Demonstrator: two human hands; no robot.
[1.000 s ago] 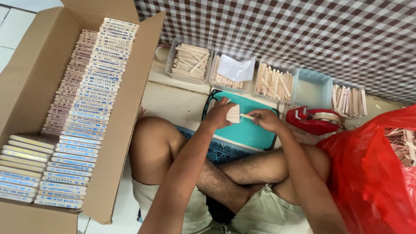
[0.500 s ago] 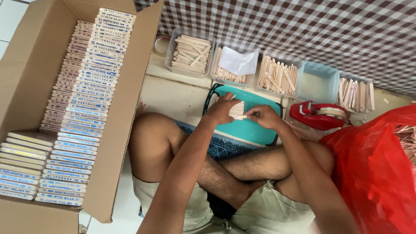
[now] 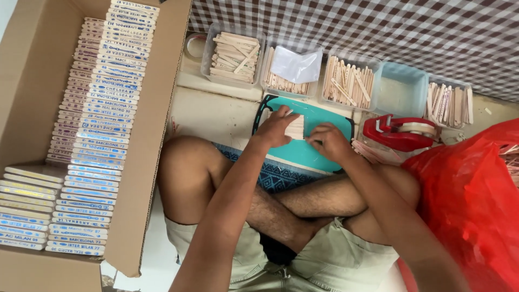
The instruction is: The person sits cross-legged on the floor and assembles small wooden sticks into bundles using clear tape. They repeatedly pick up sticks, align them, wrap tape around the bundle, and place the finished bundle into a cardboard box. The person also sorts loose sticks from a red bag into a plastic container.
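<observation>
The left hand now presses flat on the stick bundle on the teal board; earlier it held it raised. The right hand pinches the bundle's edge, squaring it.

Teal cutting board, red tape dispenser, red plastic bag, checked cloth

Pale matt wooden sticks sit on a smooth teal plastic board. Clear glossy plastic tubs hold more bare wood. Rough brown cardboard box, shiny crinkly red plastic bag (very glossy), red plastic tape dispenser.
</observation>
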